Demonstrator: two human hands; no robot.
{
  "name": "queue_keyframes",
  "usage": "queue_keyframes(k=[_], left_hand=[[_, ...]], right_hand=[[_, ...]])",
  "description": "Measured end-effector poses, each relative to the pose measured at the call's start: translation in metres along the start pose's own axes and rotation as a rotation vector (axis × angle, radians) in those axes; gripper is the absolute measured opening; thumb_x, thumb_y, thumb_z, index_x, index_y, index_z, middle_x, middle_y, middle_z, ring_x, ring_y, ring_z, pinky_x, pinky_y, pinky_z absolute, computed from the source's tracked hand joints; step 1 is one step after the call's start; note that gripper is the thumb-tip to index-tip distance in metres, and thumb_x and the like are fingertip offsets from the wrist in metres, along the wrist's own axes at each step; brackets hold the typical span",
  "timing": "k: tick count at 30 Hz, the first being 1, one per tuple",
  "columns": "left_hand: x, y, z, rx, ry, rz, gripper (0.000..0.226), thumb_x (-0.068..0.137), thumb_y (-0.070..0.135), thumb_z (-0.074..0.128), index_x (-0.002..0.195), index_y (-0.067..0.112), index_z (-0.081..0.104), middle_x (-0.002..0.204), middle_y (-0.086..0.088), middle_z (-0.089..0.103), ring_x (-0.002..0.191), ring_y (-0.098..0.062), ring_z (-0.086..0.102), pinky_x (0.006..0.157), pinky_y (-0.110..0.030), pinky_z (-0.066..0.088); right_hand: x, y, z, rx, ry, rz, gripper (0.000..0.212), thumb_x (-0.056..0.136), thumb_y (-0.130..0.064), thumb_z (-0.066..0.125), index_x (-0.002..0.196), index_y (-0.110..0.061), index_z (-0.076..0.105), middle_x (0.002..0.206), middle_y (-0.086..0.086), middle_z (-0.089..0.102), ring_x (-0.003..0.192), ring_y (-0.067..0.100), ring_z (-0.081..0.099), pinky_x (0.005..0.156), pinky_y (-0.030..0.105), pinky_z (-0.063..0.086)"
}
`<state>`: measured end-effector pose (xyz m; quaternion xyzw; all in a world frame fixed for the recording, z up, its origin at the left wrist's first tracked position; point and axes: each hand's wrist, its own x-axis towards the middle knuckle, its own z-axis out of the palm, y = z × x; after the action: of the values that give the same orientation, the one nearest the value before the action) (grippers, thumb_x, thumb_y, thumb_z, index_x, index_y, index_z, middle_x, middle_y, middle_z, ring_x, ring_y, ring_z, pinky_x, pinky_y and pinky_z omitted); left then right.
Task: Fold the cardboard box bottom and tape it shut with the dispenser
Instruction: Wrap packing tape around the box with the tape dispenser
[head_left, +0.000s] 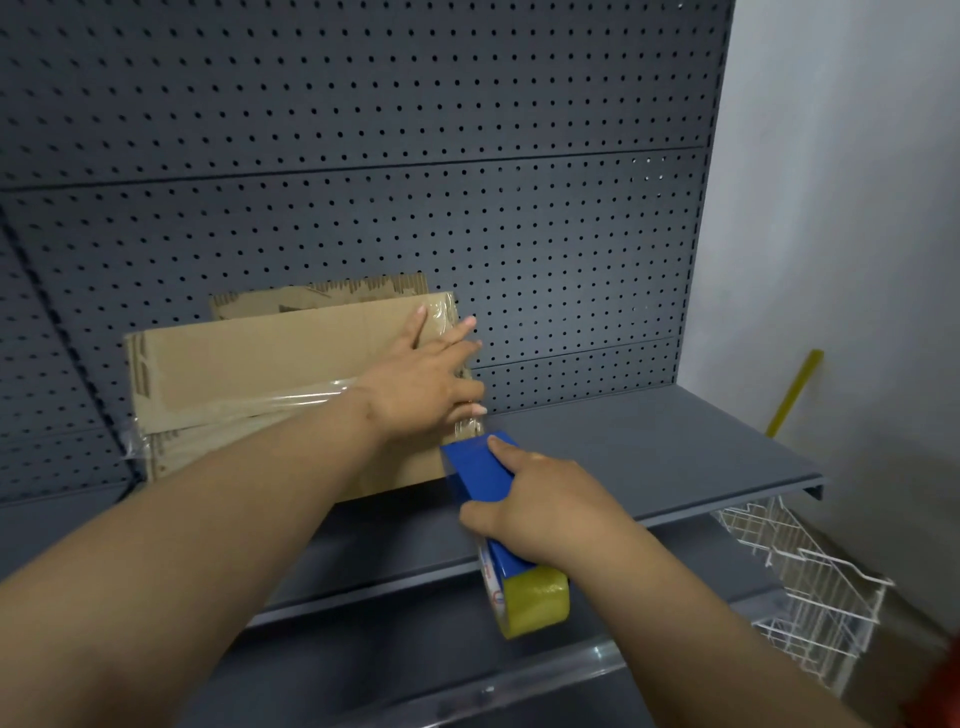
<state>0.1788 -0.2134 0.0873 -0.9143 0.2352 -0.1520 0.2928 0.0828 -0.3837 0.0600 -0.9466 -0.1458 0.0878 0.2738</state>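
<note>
shelf (649, 447) bare rightward | left hand (421, 384) fingers spread on box (249, 364) | right hand (550, 504) fingers clasp dispenser (480, 467)

Two bare forearms, without sleeves, watch or bracelet, end in the left hand (415, 387) and the right hand (545, 506). Fingernails are short and unpainted. No rings or gloves are visible on either.

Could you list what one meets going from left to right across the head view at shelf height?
cardboard box → left hand → blue tape dispenser → right hand → yellow stick leaning on the wall → white wire basket, lower down.
</note>
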Motion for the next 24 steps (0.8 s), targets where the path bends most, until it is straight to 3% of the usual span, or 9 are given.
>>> queue_keyframes(k=[4,7,11,14,17,21,24], left_hand=[[0.007,0.0,-0.002,-0.015,0.062,-0.028,0.051,0.09,0.057,0.019,0.11,0.029,0.057,0.141,-0.006,0.037,0.146,-0.022,0.001,0.112,-0.059,-0.011],[0.013,-0.004,-0.004,-0.099,0.156,-0.052,0.057,0.083,0.057,0.02,0.105,0.024,0.061,0.126,-0.006,0.044,0.141,-0.022,0.019,0.111,-0.057,-0.011],[0.025,-0.021,-0.021,-0.259,0.166,-0.104,0.036,0.092,0.051,0.039,0.1,0.024,0.061,0.112,0.0,0.04,0.124,-0.017,0.032,0.111,-0.055,-0.013],[0.039,-0.037,-0.037,-0.396,0.125,-0.121,0.021,0.093,0.047,0.041,0.085,0.031,0.053,0.104,0.003,0.036,0.116,-0.016,0.034,0.112,-0.052,-0.012],[0.05,-0.049,-0.043,-0.457,0.08,-0.126,0.018,0.094,0.046,0.04,0.082,0.035,0.047,0.103,0.003,0.036,0.112,-0.017,0.035,0.113,-0.051,-0.008],[0.053,-0.042,-0.033,-0.524,0.004,-0.09,0.027,0.094,0.045,0.041,0.093,0.026,0.06,0.105,0.003,0.038,0.107,-0.012,0.034,0.113,-0.048,-0.008],[0.052,-0.039,-0.021,-0.543,0.006,-0.069,0.031,0.094,0.045,0.041,0.104,0.026,0.063,0.121,0.001,0.041,0.122,-0.016,0.034,0.114,-0.042,-0.004]], right_hand=[[0.0,-0.003,-0.018,-0.047,-0.024,-0.009,0.08,0.081,-0.052,0.053,0.148,-0.038,0.012,0.153,-0.005,0.024,0.133,0.022,0.032,0.099,0.033,0.037],[-0.001,-0.006,-0.035,-0.067,-0.019,-0.028,0.078,0.08,-0.051,0.055,0.146,-0.04,0.015,0.153,-0.008,0.024,0.132,0.02,0.034,0.098,0.031,0.036],[-0.006,-0.013,-0.059,-0.069,0.018,-0.064,0.077,0.081,-0.051,0.055,0.146,-0.042,0.016,0.154,-0.007,0.021,0.134,0.018,0.032,0.097,0.027,0.033],[-0.006,-0.019,-0.079,-0.106,0.052,-0.082,0.076,0.081,-0.052,0.055,0.146,-0.041,0.017,0.153,-0.007,0.025,0.131,0.018,0.035,0.095,0.027,0.034],[-0.004,-0.027,-0.099,-0.146,0.068,-0.087,0.073,0.081,-0.052,0.055,0.145,-0.041,0.022,0.149,-0.007,0.031,0.127,0.018,0.039,0.09,0.027,0.034],[0.0,-0.033,-0.11,-0.254,0.004,-0.077,0.071,0.08,-0.053,0.056,0.143,-0.041,0.028,0.145,-0.003,0.037,0.125,0.02,0.041,0.095,0.029,0.036],[0.005,-0.031,-0.103,-0.259,-0.032,-0.07,0.072,0.081,-0.052,0.056,0.145,-0.039,0.026,0.148,-0.003,0.034,0.128,0.02,0.039,0.095,0.028,0.035]])
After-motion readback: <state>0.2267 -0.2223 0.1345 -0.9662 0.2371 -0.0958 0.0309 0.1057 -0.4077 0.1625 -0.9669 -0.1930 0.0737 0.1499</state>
